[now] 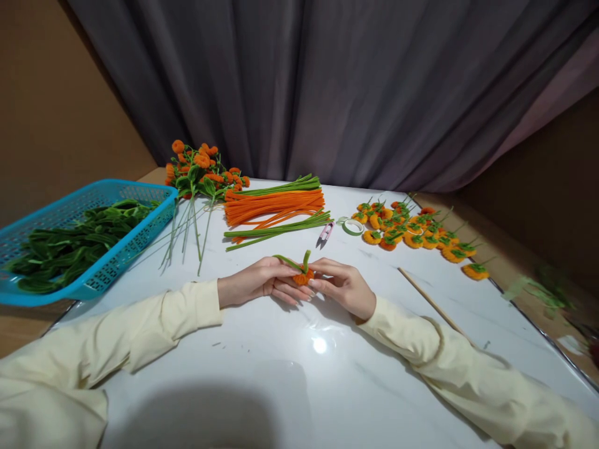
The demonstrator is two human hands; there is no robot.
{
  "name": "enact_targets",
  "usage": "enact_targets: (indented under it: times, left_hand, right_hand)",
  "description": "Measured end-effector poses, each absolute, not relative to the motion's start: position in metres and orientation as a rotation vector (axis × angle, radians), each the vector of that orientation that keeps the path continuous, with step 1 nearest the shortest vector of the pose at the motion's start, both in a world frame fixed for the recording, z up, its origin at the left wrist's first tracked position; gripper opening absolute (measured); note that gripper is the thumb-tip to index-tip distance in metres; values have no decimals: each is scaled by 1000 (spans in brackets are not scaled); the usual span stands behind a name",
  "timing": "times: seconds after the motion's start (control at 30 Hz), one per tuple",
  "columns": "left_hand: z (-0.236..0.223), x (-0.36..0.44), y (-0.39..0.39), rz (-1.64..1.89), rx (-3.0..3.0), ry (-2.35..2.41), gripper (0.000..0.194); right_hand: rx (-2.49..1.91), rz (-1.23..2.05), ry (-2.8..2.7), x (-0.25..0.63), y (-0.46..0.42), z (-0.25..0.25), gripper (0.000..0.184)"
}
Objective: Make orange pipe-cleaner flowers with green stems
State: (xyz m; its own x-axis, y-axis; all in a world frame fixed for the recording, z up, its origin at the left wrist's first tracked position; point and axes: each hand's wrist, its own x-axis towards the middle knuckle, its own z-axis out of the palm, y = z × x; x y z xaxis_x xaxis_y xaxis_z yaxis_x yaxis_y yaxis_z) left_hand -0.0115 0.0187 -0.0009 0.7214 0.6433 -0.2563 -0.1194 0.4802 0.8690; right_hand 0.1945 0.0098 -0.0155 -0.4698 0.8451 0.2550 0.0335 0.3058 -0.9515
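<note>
While both hands (262, 279) (349, 289) hold, orange flower (304, 278) between

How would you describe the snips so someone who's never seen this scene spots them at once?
On the white table, look just beyond the right hand. There, between the ends of the nearer green stems and the tape ring, lie the snips. Unlike those neighbours, they have a pink handle and dark, pointed blades.

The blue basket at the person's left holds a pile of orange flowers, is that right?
Not flowers: the head view shows the blue basket at the person's left holding a pile of green leaf-like pieces.
</note>
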Motion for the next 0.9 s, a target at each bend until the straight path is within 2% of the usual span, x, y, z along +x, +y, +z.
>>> enact_targets:
  times: [0.2, 0.37, 0.47, 0.57, 0.7, 0.9]
  left_hand:
    - [0, -10, 18, 518, 967, 601, 26]
    - [1, -12, 17, 536, 938, 616, 39]
    - [1, -13, 16, 537, 944, 635, 35]
    - [2, -13, 14, 553, 946, 691, 32]
    - [10, -10, 9, 572, 955, 812, 28]
    - [16, -11, 6, 547, 971, 982, 38]
  right_hand:
    - [-870, 1126, -1866, 194, 9, -11, 31]
    - [-1024, 587, -2101, 232, -11, 14, 26]
    - [-1270, 250, -2110, 293, -38, 28, 23]
    - [-1584, -42, -2144, 372, -75, 32, 32]
    - [-2045, -281, -1819, 455, -140, 23, 53]
    - [-2384, -273, -1078, 470, -217, 2, 47]
